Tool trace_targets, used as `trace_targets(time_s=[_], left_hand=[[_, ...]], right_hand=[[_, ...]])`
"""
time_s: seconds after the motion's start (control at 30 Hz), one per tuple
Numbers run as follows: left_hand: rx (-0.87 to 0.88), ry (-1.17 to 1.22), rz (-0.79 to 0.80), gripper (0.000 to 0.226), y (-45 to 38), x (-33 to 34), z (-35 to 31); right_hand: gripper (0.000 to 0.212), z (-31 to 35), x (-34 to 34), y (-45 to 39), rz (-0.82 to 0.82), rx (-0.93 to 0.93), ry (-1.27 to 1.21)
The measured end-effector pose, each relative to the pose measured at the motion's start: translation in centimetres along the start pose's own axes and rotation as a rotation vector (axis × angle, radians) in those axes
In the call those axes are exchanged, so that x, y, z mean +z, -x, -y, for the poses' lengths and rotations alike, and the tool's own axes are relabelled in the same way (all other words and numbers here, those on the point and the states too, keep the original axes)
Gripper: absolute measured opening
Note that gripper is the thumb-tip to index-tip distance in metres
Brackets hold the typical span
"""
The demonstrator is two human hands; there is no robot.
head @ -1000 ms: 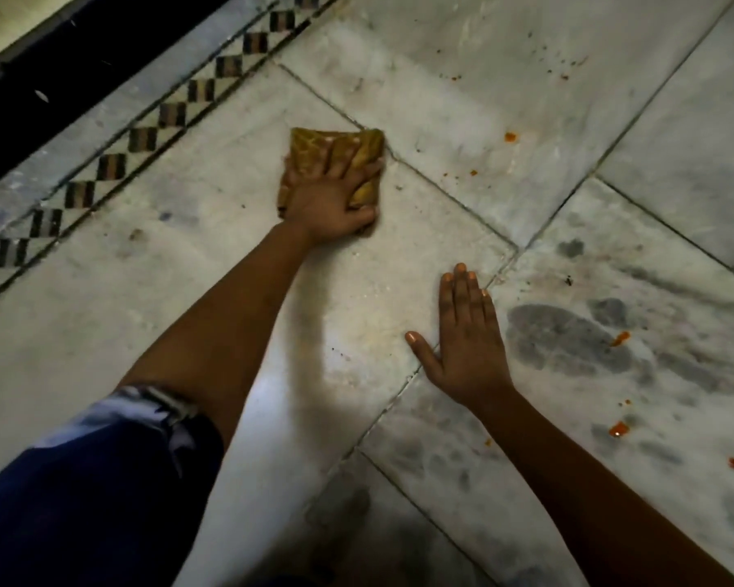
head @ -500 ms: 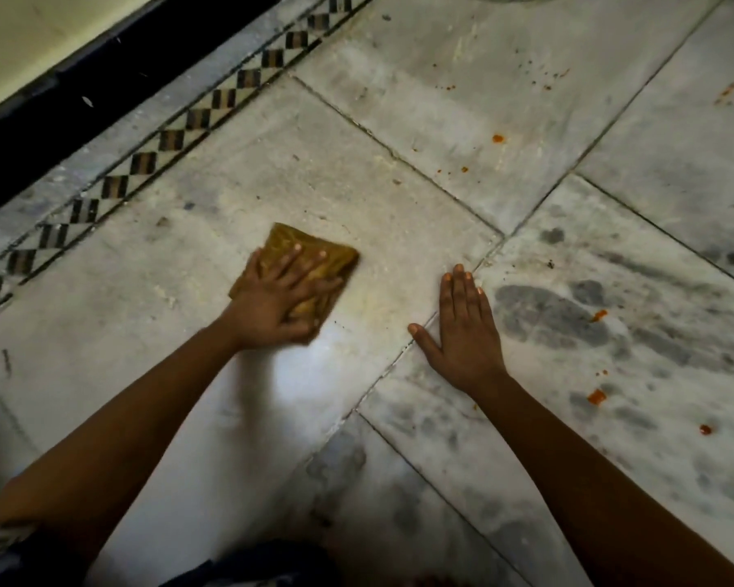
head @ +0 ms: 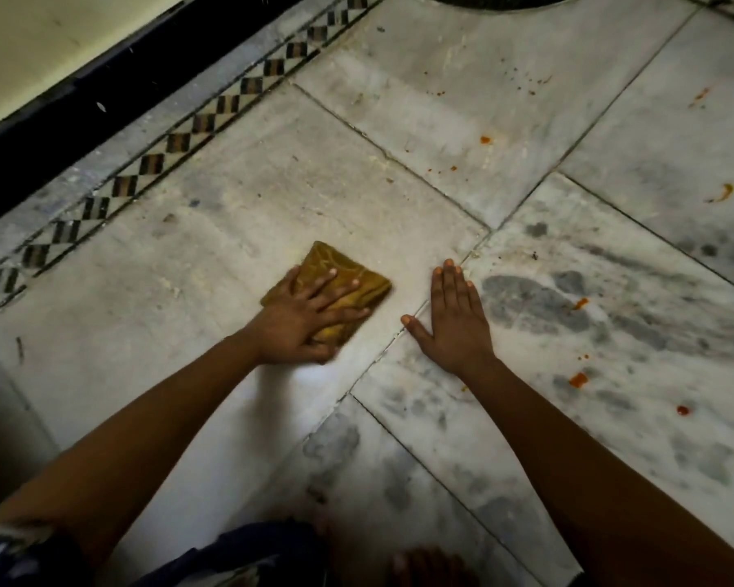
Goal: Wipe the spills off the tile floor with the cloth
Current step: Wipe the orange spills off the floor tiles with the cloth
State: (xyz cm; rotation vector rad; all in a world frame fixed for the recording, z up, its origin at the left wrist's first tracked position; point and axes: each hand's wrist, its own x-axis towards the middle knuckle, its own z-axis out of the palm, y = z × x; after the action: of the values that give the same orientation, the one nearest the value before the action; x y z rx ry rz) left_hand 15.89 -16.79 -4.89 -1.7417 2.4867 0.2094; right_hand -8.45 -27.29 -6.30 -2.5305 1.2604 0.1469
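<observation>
- Both arms reach forward and down; the left hand (head: 304,322) lies flat, fingers spread, pressing the folded mustard-yellow cloth (head: 348,286) onto the grey-white marble tile floor (head: 212,230).
- Bare tile lies between the cloth and the black-and-white checkered border strip (head: 162,156); orange spill spots (head: 578,380) sit to the right.
- The right hand (head: 452,322) rests open, palm down, on the floor, holding nothing, just beside the cloth.

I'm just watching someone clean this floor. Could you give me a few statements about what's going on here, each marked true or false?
1. The left hand presses a yellow-brown cloth flat on the floor. True.
2. The right hand holds a second cloth. False: it rests empty, palm down on the tile.
3. Orange spots remain right of the right hand. True.
4. The cloth covers the checkered border. False: it lies well clear of it.
</observation>
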Motion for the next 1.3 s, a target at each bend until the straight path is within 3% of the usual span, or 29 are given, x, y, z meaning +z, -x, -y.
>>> trace_targets(time_s=[0.2, 0.43, 0.5, 0.57, 0.63, 0.73, 0.87, 1.03, 1.2, 1.3], left_hand=[[-0.452, 0.128, 0.116, 0.076, -1.9, -3.1, 2.3], [-0.383, 0.099, 0.072, 0.067, -0.2, -4.3, -2.1], [-0.505, 0.314, -0.038, 0.071, 0.6, -4.2, -3.7], [-0.636, 0.679, -0.179, 0.074, 0.8, -5.0, -4.6], [-0.668, 0.973, -0.33, 0.074, 0.0, -6.4, -4.7], [-0.696, 1.229, -0.481, 0.06, -2.1, -9.2, -4.5], [-0.733, 1.373, -0.55, 0.057, -5.4, -13.6, -4.1], [-0.842, 1.484, -0.513, 0.065, -9.1, -17.9, -3.8], [-0.899, 1.562, -0.434, 0.068, -11.6, -19.4, -2.0], [-0.902, 1.629, -0.468, 0.064, -12.6, -18.7, -0.1]], right_hand=[[0.084, 0.4, -1.4, -0.1, 0.084, 0.029, -0.025], [0.08, 0.3, -4.1, 0.9, 0.087, 0.045, -0.147], [0.08, -0.3, -5.1, 1.2, 0.1, 0.012, -0.184], [0.079, -0.9, -6.0, 1.7, 0.117, -0.03, -0.185], [0.08, -1.4, -7.2, 2.0, 0.1, -0.077, -0.158], [0.084, -2.4, -8.7, 2.2, 0.048, -0.117, -0.094], [0.088, -4.1, -10.6, 1.3, -0.038, -0.056, -0.099], [0.121, -5.5, -12.3, 1.1, -0.025, -0.135, -0.044], [0.129, -6.3, -13.3, 0.1, -0.017, -0.094, -0.086], [0.118, -6.5, -13.8, -1.5, -0.058, -0.048, -0.075]])
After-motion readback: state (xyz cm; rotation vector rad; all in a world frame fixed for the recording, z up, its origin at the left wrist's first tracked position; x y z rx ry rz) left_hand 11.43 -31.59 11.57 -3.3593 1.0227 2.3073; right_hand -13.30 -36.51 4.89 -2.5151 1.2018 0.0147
